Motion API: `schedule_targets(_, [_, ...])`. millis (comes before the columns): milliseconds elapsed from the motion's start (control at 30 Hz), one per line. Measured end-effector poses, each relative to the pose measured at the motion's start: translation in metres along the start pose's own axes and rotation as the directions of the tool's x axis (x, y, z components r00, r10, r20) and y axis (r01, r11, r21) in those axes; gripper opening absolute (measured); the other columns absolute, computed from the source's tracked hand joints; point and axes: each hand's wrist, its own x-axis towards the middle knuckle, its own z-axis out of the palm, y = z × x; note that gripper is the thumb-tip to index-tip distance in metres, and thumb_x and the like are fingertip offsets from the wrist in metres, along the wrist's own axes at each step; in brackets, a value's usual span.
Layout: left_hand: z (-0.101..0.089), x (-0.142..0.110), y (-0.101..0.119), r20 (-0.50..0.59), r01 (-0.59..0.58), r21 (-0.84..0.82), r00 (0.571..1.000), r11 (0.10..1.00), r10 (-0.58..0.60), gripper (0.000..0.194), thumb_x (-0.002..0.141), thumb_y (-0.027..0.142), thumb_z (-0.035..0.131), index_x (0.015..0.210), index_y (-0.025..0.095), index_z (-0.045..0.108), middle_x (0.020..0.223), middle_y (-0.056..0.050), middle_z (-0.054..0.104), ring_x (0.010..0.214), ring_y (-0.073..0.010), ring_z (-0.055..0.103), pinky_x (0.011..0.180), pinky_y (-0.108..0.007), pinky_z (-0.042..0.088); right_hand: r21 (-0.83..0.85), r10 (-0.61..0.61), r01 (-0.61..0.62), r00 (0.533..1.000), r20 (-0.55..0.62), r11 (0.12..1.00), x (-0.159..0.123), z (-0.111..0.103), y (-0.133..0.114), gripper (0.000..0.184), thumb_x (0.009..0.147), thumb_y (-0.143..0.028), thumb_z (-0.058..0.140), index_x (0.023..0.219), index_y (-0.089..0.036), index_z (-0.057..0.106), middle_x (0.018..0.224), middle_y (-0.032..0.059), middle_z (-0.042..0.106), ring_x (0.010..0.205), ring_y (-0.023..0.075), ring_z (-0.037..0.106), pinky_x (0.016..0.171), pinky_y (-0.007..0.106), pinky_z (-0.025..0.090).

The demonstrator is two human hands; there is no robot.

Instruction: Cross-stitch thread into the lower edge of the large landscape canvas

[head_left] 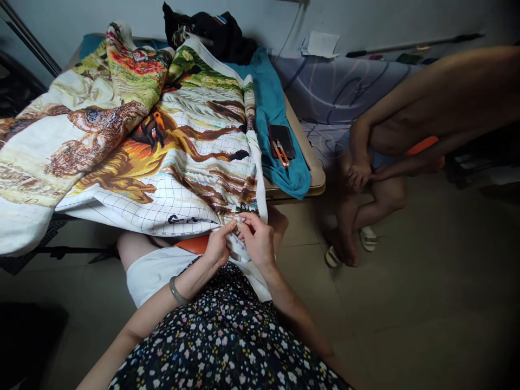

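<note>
One embroidered cloth (174, 146) is spread from left edge to centre; it is pinched just below centre by left hand (218, 246) and right hand (260, 242). Dark margin marks (181, 219) cannot be read. One phone (287, 140) and one orange cutter (283, 157) are noted above centre.

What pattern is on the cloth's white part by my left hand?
Dark grid lines cross the white part; see head view.

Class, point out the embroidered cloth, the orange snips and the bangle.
Embroidered cloth (162, 158): head view, golden stitching near its middle.
Orange snips (283, 156): head view, an orange handle.
Bangle (174, 292): head view, outer curve of the band.
</note>
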Motion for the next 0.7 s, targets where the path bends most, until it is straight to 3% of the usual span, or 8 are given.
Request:
schedule_targets(133, [0.001, -0.002, 0.001, 0.014, -0.007, 0.023, 1.000, 1.000, 0.007, 0.033, 0.047, 0.032, 0.089, 0.069, 0.013, 0.072, 0.068, -0.004, 0.072, 0.062, -0.0155, 0.063, 0.068, -0.028, 0.049, -0.164, -0.020, 0.033, 0.996, 0.082, 0.986, 0.006, -0.007, -0.003, 0.015, 0.088, -0.029, 0.049, 0.082, -0.021, 0.060, 0.063, -0.0004, 0.064, 0.049, 0.0134, 0.060, 0.052, 0.024, 0.046])
schedule_targets(233, [0.004, -0.004, 0.002, 0.000, -0.021, 0.039, 1.000, 0.999, 0.021, 0.036, 0.047, 0.031, 0.089, 0.072, 0.012, 0.073, 0.073, -0.006, 0.074, 0.068, -0.0184, 0.067, 0.075, -0.030, 0.051, -0.116, -0.053, 0.054, 0.999, 0.009, 0.992, 0.011, -0.017, -0.006, 0.015, 0.087, -0.029, 0.052, 0.075, -0.021, 0.057, 0.057, -0.0022, 0.060, 0.045, 0.0113, 0.056, 0.049, 0.022, 0.043])
schedule_targets(300, [0.004, -0.004, 0.002, -0.010, -0.014, 0.034, 1.000, 0.999, 0.014, 0.039, 0.046, 0.031, 0.090, 0.076, 0.012, 0.074, 0.077, -0.007, 0.075, 0.072, -0.0204, 0.068, 0.079, -0.033, 0.051, 0.057, -0.039, 0.046, 0.992, -0.117, 0.997, 0.016, -0.026, -0.008, 0.016, 0.087, -0.034, 0.056, 0.079, -0.021, 0.056, 0.060, -0.0026, 0.061, 0.043, 0.0098, 0.055, 0.047, 0.021, 0.043])
schedule_targets(367, [0.003, -0.003, 0.002, -0.030, -0.002, 0.028, 1.000, 1.000, 0.003, 0.041, 0.045, 0.031, 0.090, 0.077, 0.012, 0.074, 0.077, -0.007, 0.075, 0.074, -0.0213, 0.069, 0.082, -0.034, 0.051, 0.338, 0.030, 0.019, 0.990, -0.139, 0.941, 0.022, -0.036, -0.012, 0.022, 0.086, -0.042, 0.058, 0.083, -0.022, 0.052, 0.065, -0.0037, 0.062, 0.042, 0.0092, 0.054, 0.043, 0.021, 0.043])
schedule_targets(467, [0.001, 0.000, 0.001, -0.053, 0.008, 0.022, 0.999, 1.000, -0.007, 0.040, 0.045, 0.031, 0.090, 0.075, 0.012, 0.073, 0.074, -0.006, 0.075, 0.074, -0.0214, 0.069, 0.086, -0.035, 0.050, 0.705, 0.040, 0.000, 0.998, -0.041, 0.709, 0.030, -0.051, -0.019, 0.032, 0.082, -0.048, 0.065, 0.080, -0.024, 0.046, 0.059, -0.0100, 0.055, 0.037, 0.0060, 0.045, 0.050, 0.023, 0.051])
schedule_targets(533, [0.000, 0.001, 0.000, -0.051, 0.004, 0.014, 0.999, 1.000, -0.003, 0.040, 0.045, 0.030, 0.090, 0.076, 0.012, 0.073, 0.074, -0.006, 0.075, 0.077, -0.0220, 0.070, 0.088, -0.035, 0.049, 0.795, -0.006, 0.069, 0.997, -0.082, 0.603, 0.031, -0.056, -0.021, 0.033, 0.080, -0.046, 0.071, 0.078, -0.023, 0.046, 0.054, -0.0132, 0.048, 0.037, 0.0036, 0.038, 0.068, 0.029, 0.058])
schedule_targets(633, [0.001, 0.000, 0.001, -0.038, -0.007, 0.005, 0.999, 1.000, 0.007, 0.042, 0.044, 0.029, 0.090, 0.078, 0.011, 0.074, 0.077, -0.007, 0.075, 0.081, -0.0233, 0.070, 0.090, -0.036, 0.049, 0.736, -0.049, 0.175, 0.981, -0.189, 0.654, 0.024, -0.055, -0.018, 0.031, 0.081, -0.043, 0.071, 0.076, -0.023, 0.048, 0.052, -0.0134, 0.047, 0.038, 0.0031, 0.036, 0.086, 0.036, 0.056])
schedule_targets(700, [0.002, -0.001, 0.001, -0.033, -0.005, 0.010, 0.999, 1.000, 0.006, 0.042, 0.045, 0.030, 0.090, 0.078, 0.011, 0.074, 0.078, -0.007, 0.075, 0.081, -0.0236, 0.070, 0.089, -0.036, 0.049, 0.634, -0.047, 0.130, 0.988, -0.146, 0.762, 0.016, -0.048, -0.011, 0.027, 0.084, -0.042, 0.067, 0.075, -0.023, 0.050, 0.048, -0.0130, 0.045, 0.037, 0.0038, 0.035, 0.081, 0.034, 0.057])
